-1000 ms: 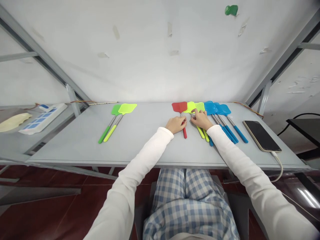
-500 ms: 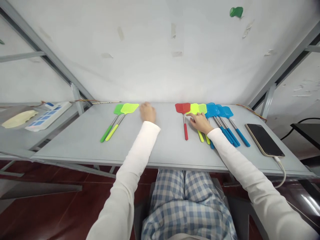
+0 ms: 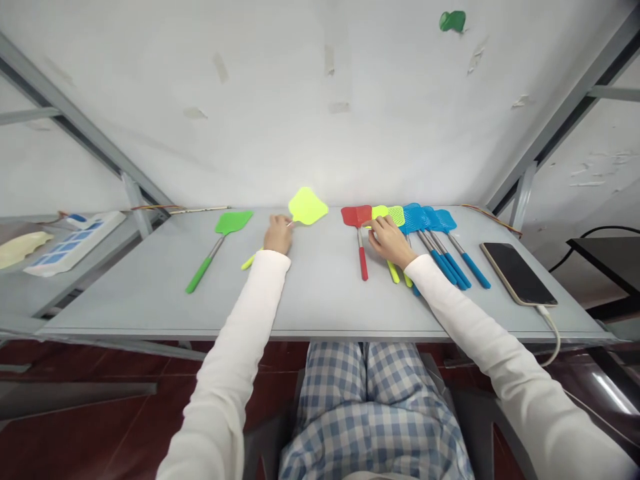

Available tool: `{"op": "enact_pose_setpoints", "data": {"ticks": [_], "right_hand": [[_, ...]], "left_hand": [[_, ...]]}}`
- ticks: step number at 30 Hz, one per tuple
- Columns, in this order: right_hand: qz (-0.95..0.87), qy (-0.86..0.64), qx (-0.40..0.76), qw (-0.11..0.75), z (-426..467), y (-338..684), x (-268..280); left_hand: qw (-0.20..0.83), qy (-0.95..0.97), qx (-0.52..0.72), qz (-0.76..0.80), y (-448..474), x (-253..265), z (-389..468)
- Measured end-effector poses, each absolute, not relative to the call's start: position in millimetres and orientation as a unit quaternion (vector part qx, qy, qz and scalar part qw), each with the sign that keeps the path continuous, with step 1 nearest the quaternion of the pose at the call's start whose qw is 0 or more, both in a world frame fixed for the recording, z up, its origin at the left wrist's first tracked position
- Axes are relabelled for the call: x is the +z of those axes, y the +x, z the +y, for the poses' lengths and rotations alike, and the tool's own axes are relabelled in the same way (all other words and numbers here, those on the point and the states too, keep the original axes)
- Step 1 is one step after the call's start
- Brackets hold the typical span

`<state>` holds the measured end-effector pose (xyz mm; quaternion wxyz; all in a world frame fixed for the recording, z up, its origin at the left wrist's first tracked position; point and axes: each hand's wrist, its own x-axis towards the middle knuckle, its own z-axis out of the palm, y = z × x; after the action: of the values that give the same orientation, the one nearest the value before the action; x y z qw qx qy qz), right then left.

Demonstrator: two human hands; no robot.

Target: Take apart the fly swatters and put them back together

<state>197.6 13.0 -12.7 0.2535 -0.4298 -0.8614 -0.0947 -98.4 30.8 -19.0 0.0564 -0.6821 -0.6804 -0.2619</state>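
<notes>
My left hand (image 3: 279, 235) is closed around the metal shaft of a yellow-green fly swatter (image 3: 308, 206), whose head points up and right and whose handle end shows beyond the wrist. To its left lies a green fly swatter (image 3: 234, 222). My right hand (image 3: 393, 241) lies over the yellow fly swatters (image 3: 397, 215), fingers loosely spread and bent at their heads. Just left of these fingers is a red fly swatter (image 3: 362, 243). Several blue fly swatters (image 3: 444, 219) overlap to the right, partly covered by my right forearm.
A phone (image 3: 520, 275) with a white cable lies at the table's right end. On a neighbouring surface at left are a white-and-blue power strip (image 3: 75, 245) and a pale yellow object (image 3: 23, 248). The wall (image 3: 280, 133) stands behind the grey table (image 3: 320, 300).
My left hand has taken hold of the yellow-green fly swatter and moved it right, away from the green one. My right hand stays over the yellow swatters. The view has shifted slightly.
</notes>
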Motion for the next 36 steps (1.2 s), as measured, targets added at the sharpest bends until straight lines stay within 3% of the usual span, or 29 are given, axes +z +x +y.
{"op": "enact_pose_setpoints", "data": {"ticks": [11, 18, 27, 36], "right_hand": [[-0.851, -0.414, -0.179, 0.268, 12.5, 198.9, -5.9], [-0.843, -0.445, -0.187, 0.236, 15.6, 205.2, -4.6], [-0.856, -0.43, -0.196, 0.211, 8.4, 200.9, -2.0], [-0.788, -0.516, -0.214, 0.26, 35.3, 250.7, 10.2]], "left_hand": [[0.059, -0.83, -0.297, -0.469, 31.9, -28.4, 21.8], [0.064, -0.827, -0.289, -0.477, 24.7, -27.7, 26.3], [0.058, -0.843, -0.19, -0.5, 15.1, -20.5, 12.8], [0.09, -0.816, -0.194, -0.538, -28.3, -3.5, 29.1]]}}
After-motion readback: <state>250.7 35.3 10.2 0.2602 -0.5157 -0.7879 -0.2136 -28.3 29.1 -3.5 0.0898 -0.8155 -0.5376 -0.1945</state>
